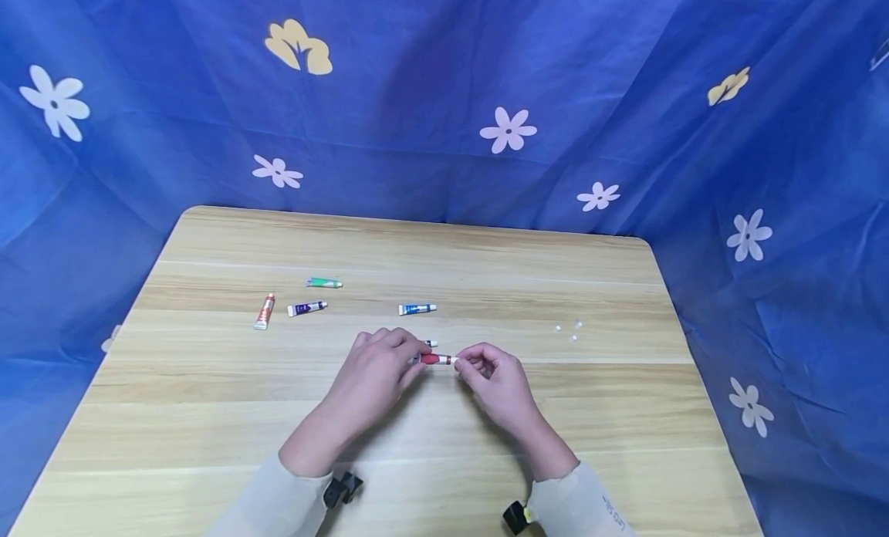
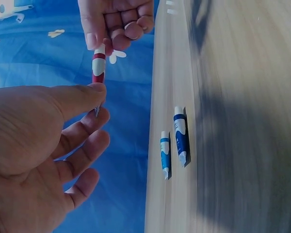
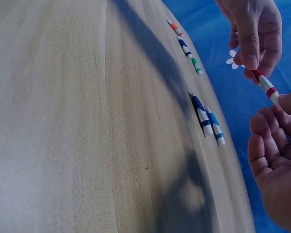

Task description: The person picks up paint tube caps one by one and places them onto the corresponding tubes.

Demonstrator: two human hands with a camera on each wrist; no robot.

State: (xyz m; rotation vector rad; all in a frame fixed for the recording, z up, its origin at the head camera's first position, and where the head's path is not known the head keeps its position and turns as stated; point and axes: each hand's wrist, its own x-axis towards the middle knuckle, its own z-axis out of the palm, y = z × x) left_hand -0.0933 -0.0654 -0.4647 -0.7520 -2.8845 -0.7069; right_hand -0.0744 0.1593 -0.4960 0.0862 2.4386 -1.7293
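A small red-and-white paint tube (image 1: 436, 359) is held in the air between both hands, lying nearly level in the head view. My left hand (image 1: 378, 371) pinches its flat tail end between thumb and index finger, the other fingers loosely bent. At the opposite end, my right hand (image 1: 503, 383) pinches the white cap (image 2: 100, 49) with thumb and fingertip. Just beyond the left fingers lies a dark blue paint tube (image 2: 181, 136), mostly covered by the hand in the head view. Beside it is a lighter blue paint tube (image 1: 417, 309).
Left on the wooden table (image 1: 208, 413) lie an orange paint tube (image 1: 265, 312), a purple paint tube (image 1: 307, 309) and a green paint tube (image 1: 324, 283). Three tiny white pieces (image 1: 574, 338) sit at right. Blue flowered cloth (image 1: 444, 97) hangs behind the table and along both sides.
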